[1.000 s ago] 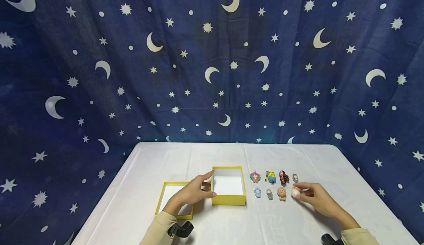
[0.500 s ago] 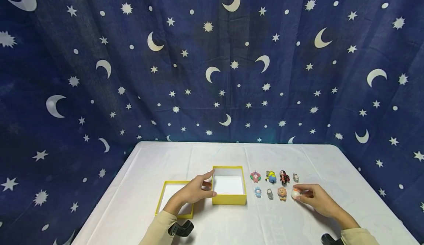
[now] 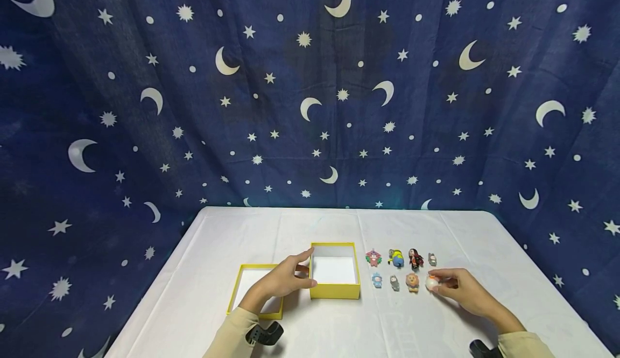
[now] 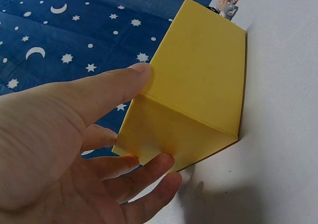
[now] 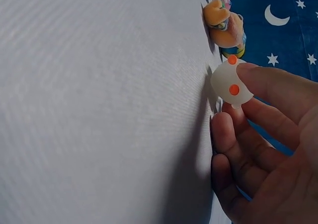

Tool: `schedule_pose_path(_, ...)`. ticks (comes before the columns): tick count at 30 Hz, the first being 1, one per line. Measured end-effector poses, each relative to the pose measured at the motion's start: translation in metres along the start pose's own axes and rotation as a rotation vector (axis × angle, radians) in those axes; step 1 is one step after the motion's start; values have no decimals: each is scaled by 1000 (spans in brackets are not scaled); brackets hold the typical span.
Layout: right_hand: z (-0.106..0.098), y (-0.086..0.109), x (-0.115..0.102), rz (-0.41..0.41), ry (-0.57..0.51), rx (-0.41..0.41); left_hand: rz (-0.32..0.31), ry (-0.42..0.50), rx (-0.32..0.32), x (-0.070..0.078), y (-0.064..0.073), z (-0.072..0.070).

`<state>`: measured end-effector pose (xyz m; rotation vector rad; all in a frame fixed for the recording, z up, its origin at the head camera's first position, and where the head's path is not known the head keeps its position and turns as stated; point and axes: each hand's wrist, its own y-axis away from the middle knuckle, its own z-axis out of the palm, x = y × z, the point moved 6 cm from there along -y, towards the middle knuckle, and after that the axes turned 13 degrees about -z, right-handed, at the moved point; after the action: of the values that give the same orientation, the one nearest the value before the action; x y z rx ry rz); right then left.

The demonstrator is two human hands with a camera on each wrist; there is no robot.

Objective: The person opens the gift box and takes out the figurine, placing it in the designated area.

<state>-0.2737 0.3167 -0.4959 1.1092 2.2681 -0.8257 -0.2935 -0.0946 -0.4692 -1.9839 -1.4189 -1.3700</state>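
My left hand point(image 3: 286, 277) holds the left side of an open yellow box point(image 3: 335, 292) with a white inside. In the left wrist view, the thumb lies at the top edge of the box's front wall point(image 4: 203, 70) and the other fingers are along its side. My right hand point(image 3: 462, 290) pinches a small round white toy point(image 5: 228, 82) with orange spots between thumb and fingers, low at the tabletop. Left of it in the front row lie a lion-like figurine point(image 3: 412, 282), a grey figurine point(image 3: 394, 283) and a light blue figurine point(image 3: 377, 280).
Behind them are a pink-and-green figurine point(image 3: 373, 258), a minion figurine point(image 3: 396, 258), a dark-haired doll point(image 3: 415, 259) and a small grey figurine point(image 3: 432, 259). The yellow-rimmed lid point(image 3: 235, 289) lies partly under my left forearm. A starry blue curtain point(image 3: 271, 164) hangs behind the white table point(image 3: 290, 223).
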Motion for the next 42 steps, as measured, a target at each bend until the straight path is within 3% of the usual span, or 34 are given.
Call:
schedule_pose_path(13, -3, -1, 1, 82, -27, -49, 11, 0, 2, -1, -1, 0)
schedule_pose_path(22, -3, -1, 0, 72, -52, -59, 1, 0, 2, 0, 0, 0)
schedule_pose_path(31, -3, -1, 2, -6, -95, -32, 12, 8, 1, 0, 0, 0)
schedule_pose_path(42, -4, -1, 3, 42, -93, -41, -4, -13, 3, -1, 0, 0)
